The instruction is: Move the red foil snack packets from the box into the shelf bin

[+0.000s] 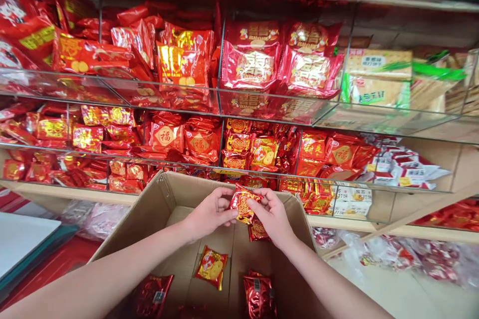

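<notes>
Over the open cardboard box (149,212), a small red and gold snack packet (243,207) is pinched between my two hands. My left hand (211,213) has its thumb and fingers closed on the packet's left edge. On the other side, my right hand (275,217) grips the right edge, its thumb across the front. A second red packet (258,232) shows just below my right hand; whether it is held or lies in the box I cannot tell. Inside the box lie a gold and red biscuit packet (212,266), a dark red packet (154,295) and shiny red packets (258,294).
Shelves with clear dividers hold red snack packets (166,134), larger red bags (250,62) and green-edged cracker packs (377,79). White packets (406,162) sit at the right. Clear plastic bags (415,259) lie beneath the bottom shelf. A white board (26,239) is at the left.
</notes>
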Tool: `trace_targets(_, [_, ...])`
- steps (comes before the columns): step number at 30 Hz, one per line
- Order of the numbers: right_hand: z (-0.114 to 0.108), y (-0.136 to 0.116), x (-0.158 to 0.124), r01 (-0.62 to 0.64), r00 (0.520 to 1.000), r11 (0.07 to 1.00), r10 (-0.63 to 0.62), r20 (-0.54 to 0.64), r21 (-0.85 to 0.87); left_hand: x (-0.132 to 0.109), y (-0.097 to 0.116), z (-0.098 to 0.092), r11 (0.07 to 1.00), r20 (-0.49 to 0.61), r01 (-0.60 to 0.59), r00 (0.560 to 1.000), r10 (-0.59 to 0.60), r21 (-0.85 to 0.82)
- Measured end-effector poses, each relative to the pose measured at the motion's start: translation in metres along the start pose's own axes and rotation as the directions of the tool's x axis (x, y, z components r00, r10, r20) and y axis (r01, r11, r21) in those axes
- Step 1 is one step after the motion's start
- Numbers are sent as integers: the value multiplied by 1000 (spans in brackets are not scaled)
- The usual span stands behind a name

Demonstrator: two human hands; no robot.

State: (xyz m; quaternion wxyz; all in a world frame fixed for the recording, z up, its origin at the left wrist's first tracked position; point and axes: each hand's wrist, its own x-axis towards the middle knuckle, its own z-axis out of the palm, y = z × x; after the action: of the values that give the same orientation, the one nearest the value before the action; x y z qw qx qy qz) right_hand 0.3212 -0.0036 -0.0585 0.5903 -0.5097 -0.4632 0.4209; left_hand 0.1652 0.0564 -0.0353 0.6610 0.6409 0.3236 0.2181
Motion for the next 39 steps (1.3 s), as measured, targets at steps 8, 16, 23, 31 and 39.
trace_targets(8, [-1, -1, 8, 182, 981, 980, -186, -50, -84, 2, 42, -8, 706, -117, -203, 919, 377, 678])
trace_targets(16, [-6, 9, 8, 116, 993, 954, -119, 8, -276, 69, 102, -18, 284, -99, -288, 522, 847, 915])
trace_targets(23, [-3, 12, 2, 238, 967, 863, -169, 189, -445, 109, 102, -17, 88, 70, -281, 507, 859, 956])
trace_targets(31, [-5, 14, -1, 288, 945, 789, -144, 292, -543, 133, 98, -10, 118, -9, -167, 538, 843, 979])
trace_targets(39, [-5, 19, -1, 306, 939, 770, -146, 312, -560, 143, 96, -13, 31, 112, -242, 554, 825, 970])
